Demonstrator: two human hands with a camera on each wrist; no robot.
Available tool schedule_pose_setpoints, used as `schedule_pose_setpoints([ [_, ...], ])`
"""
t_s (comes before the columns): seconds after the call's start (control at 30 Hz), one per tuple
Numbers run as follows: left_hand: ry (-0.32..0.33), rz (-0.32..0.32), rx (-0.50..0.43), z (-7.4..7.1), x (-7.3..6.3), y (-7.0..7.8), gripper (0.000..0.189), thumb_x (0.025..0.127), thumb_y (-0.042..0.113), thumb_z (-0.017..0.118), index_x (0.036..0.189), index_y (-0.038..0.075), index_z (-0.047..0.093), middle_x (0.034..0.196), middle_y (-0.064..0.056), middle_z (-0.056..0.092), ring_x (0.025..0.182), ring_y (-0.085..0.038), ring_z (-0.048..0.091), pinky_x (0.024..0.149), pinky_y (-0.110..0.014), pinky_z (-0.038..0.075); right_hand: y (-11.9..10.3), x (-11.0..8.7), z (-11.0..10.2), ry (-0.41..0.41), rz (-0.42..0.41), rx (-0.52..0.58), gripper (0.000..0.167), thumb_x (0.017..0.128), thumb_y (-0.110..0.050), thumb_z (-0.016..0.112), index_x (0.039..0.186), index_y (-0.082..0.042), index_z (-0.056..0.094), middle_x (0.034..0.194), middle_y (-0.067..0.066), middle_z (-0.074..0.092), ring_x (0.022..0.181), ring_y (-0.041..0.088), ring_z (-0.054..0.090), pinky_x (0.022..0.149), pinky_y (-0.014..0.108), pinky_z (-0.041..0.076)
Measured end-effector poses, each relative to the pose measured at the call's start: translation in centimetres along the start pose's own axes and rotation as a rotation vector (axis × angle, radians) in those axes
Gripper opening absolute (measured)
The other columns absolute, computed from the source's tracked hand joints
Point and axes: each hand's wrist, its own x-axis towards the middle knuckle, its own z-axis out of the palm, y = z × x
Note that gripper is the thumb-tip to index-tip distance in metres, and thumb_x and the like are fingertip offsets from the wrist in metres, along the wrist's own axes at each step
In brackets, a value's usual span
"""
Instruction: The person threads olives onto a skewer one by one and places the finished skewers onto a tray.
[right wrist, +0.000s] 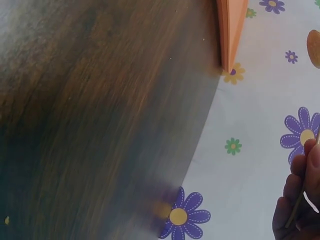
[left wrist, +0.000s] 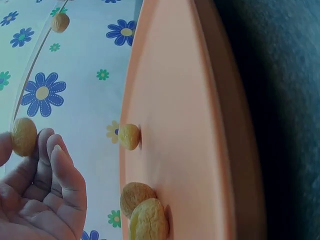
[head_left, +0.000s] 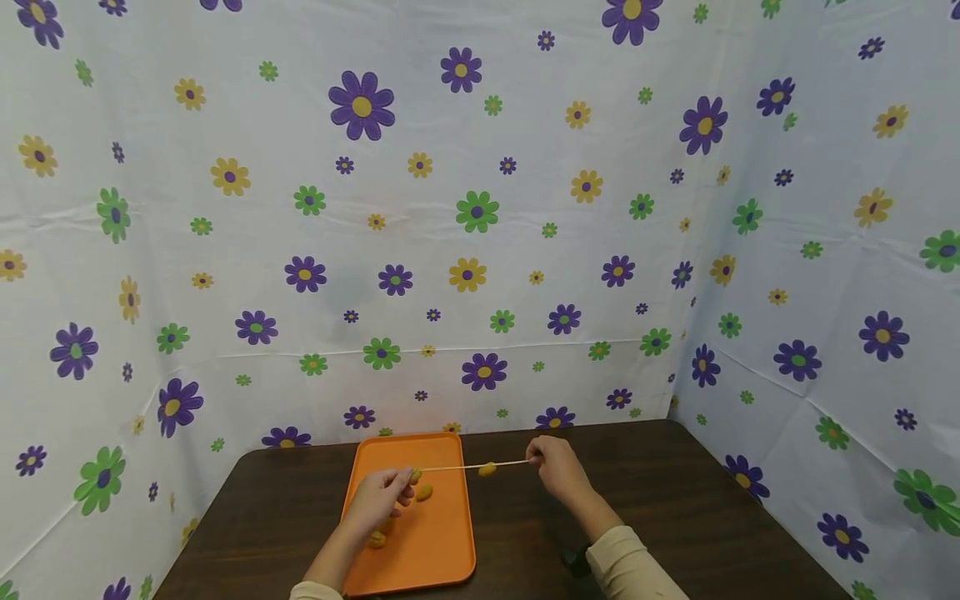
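My right hand pinches one end of a thin wooden skewer, which runs nearly level toward the left. Threaded partway along it is a small yellow-brown baby potato. My left hand pinches another baby potato between thumb and fingers at the skewer's left end, above the orange tray. In the left wrist view its other fingers curve loosely below. On the tray lie a single potato and a pair of potatoes close together. The right wrist view catches only part of the right hand.
The tray sits on a dark wooden table, left of centre. A dark object lies by the right sleeve. White cloth with printed flowers hangs behind the table and at both sides.
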Motion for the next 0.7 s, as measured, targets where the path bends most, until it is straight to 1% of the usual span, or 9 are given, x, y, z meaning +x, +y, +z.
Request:
schedule_pose_setpoints([
  [0.1, -0.041, 0.020, 0.039, -0.3, 0.0, 0.2, 0.053, 0.103, 0.047, 0.055, 0.102, -0.004, 0.070, 0.086, -0.009, 0.067, 0.079, -0.018, 0.062, 0.066, -0.033, 0.056, 0.1, 0.0, -0.1, 0.004, -0.018, -0.035, 0.029, 0.082, 0.018, 0.068, 0.080, -0.011, 0.066, 0.080, -0.003, 0.060, 0.072, 0.013, 0.052, 0.064, 0.031, 0.049],
  [0.23, -0.120, 0.056, 0.099, -0.9, -0.1, 0.5, 0.044, 0.102, 0.040, 0.061, 0.105, -0.003, 0.073, 0.089, -0.012, 0.069, 0.077, -0.018, 0.061, 0.065, -0.035, 0.056, 0.4, 0.0, -0.2, 0.026, -0.042, -0.104, 0.031, 0.079, 0.017, 0.071, 0.079, -0.013, 0.067, 0.080, -0.004, 0.060, 0.074, 0.014, 0.054, 0.065, 0.034, 0.050],
  [0.33, -0.175, 0.075, 0.126, -1.2, 0.0, 0.6, 0.038, 0.100, 0.034, 0.065, 0.106, -0.003, 0.074, 0.087, -0.011, 0.069, 0.074, -0.018, 0.059, 0.063, -0.035, 0.056, 0.5, 0.1, -0.1, 0.048, -0.063, -0.150, 0.031, 0.079, 0.015, 0.074, 0.078, -0.015, 0.067, 0.079, -0.005, 0.061, 0.076, 0.015, 0.056, 0.067, 0.035, 0.052],
  [0.43, -0.212, 0.087, 0.121, -1.4, 0.1, 0.7, 0.034, 0.099, 0.029, 0.066, 0.106, -0.003, 0.074, 0.082, -0.009, 0.067, 0.070, -0.016, 0.058, 0.060, -0.032, 0.055, 0.5, 0.1, -0.1, 0.065, -0.083, -0.171, 0.032, 0.079, 0.014, 0.075, 0.077, -0.016, 0.067, 0.078, -0.005, 0.060, 0.076, 0.014, 0.056, 0.068, 0.035, 0.053],
  [0.5, -0.228, 0.090, 0.103, -1.3, 0.1, 0.8, 0.032, 0.098, 0.027, 0.067, 0.109, -0.002, 0.073, 0.081, -0.009, 0.067, 0.068, -0.016, 0.058, 0.059, -0.032, 0.055, 0.5, 0.1, -0.1, 0.076, -0.107, -0.178, 0.032, 0.078, 0.015, 0.076, 0.077, -0.016, 0.066, 0.078, -0.006, 0.059, 0.076, 0.014, 0.056, 0.068, 0.034, 0.053],
  [0.63, -0.232, 0.085, 0.064, -1.2, 0.2, 0.7, 0.031, 0.099, 0.028, 0.066, 0.115, 0.002, 0.071, 0.082, -0.010, 0.066, 0.069, -0.018, 0.057, 0.059, -0.033, 0.054, 0.6, 0.0, 0.0, 0.086, -0.134, -0.176, 0.032, 0.078, 0.014, 0.076, 0.076, -0.016, 0.066, 0.077, -0.006, 0.059, 0.075, 0.014, 0.056, 0.067, 0.034, 0.052],
  [0.7, -0.225, 0.075, 0.044, -1.1, 0.2, 0.7, 0.033, 0.101, 0.032, 0.064, 0.115, 0.003, 0.071, 0.084, -0.010, 0.066, 0.070, -0.018, 0.056, 0.059, -0.033, 0.052, 0.6, -0.1, 0.0, 0.085, -0.128, -0.161, 0.032, 0.078, 0.014, 0.075, 0.076, -0.016, 0.066, 0.077, -0.006, 0.060, 0.075, 0.014, 0.057, 0.068, 0.034, 0.053],
])
